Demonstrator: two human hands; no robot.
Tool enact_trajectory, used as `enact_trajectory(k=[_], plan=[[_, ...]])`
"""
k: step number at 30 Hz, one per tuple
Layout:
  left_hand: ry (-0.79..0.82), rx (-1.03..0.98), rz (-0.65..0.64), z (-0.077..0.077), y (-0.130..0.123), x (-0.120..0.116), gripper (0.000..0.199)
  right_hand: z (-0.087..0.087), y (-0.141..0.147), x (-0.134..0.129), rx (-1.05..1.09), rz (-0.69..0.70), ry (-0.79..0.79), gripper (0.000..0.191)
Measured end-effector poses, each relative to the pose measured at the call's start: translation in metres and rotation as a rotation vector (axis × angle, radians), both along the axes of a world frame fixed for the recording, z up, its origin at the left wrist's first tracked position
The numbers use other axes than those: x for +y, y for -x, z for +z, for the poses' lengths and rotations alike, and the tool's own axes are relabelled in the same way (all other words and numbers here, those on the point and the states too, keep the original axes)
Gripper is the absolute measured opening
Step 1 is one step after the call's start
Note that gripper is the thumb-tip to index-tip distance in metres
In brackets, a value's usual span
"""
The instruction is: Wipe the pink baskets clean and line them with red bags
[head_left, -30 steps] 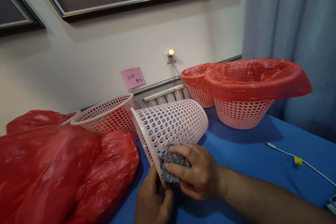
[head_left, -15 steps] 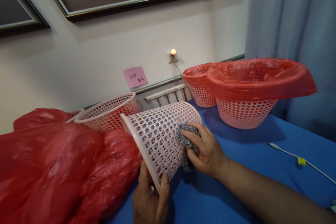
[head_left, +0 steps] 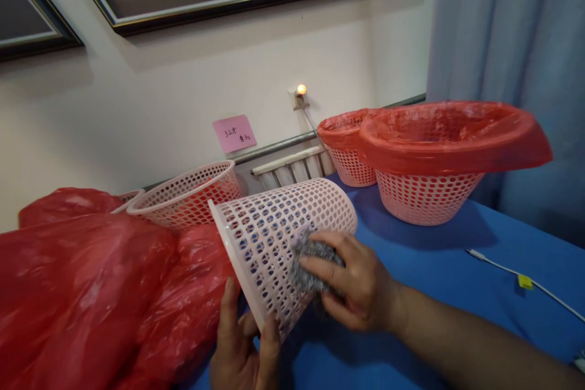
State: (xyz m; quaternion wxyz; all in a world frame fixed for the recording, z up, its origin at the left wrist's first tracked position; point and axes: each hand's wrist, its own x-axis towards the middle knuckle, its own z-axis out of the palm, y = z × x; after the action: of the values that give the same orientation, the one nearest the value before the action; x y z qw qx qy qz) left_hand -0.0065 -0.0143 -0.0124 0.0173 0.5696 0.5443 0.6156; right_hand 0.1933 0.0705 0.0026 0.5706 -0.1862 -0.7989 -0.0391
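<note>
A pale pink perforated plastic wastebasket (head_left: 274,244) lies tipped on its side above the blue tabletop, its open rim facing left. My left hand (head_left: 244,341) grips that rim from below, thumb on the near side and fingers reaching behind it. In my right hand (head_left: 354,283) is a grey speckled cloth (head_left: 313,262), bunched under the fingers and pressed against the basket's side wall. Part of the cloth is covered by the fingers. The inside of the basket shows only through its holes.
Red plastic bags (head_left: 91,298) are heaped at the left, beside another pink basket (head_left: 192,195). Two baskets lined with red bags, a large one (head_left: 429,195) and a smaller one (head_left: 351,161), stand at the back right. A white cable (head_left: 498,265) crosses the blue table (head_left: 439,292).
My right hand and the cloth have slid left and downward along the basket's wall. My left hand has shifted left and down with the rim, and the basket has turned slightly.
</note>
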Motion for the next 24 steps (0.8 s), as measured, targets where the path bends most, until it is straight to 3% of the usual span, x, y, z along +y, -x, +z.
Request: enact_trajectory(k=[3,5,10,13,16,21,24], plan=[[0.039,-0.060,-0.083,-0.002,0.005,-0.004,0.075,0.001,0.006,-0.010,-0.029,0.083,-0.115,0.053],[0.060,-0.011,-0.130,-0.001,0.013,-0.004,0.075,-0.001,0.006,-0.006,-0.014,0.048,-0.083,0.053],[0.040,0.171,-0.040,0.007,0.024,0.001,0.066,-0.011,-0.014,0.040,0.155,-0.340,0.299,0.046],[0.002,0.201,-0.031,0.010,0.016,0.004,0.066,-0.014,-0.024,0.058,0.209,-0.454,0.404,0.042],[0.033,0.171,-0.084,0.009,0.010,0.004,0.070,-0.010,-0.016,0.041,0.159,-0.350,0.270,0.047],[0.044,0.310,-0.172,0.004,0.021,0.004,0.076,0.000,0.011,-0.018,-0.032,0.021,-0.036,0.055],[0.027,0.345,-0.169,0.004,0.023,0.005,0.079,0.000,0.012,-0.021,-0.015,0.040,-0.040,0.053]])
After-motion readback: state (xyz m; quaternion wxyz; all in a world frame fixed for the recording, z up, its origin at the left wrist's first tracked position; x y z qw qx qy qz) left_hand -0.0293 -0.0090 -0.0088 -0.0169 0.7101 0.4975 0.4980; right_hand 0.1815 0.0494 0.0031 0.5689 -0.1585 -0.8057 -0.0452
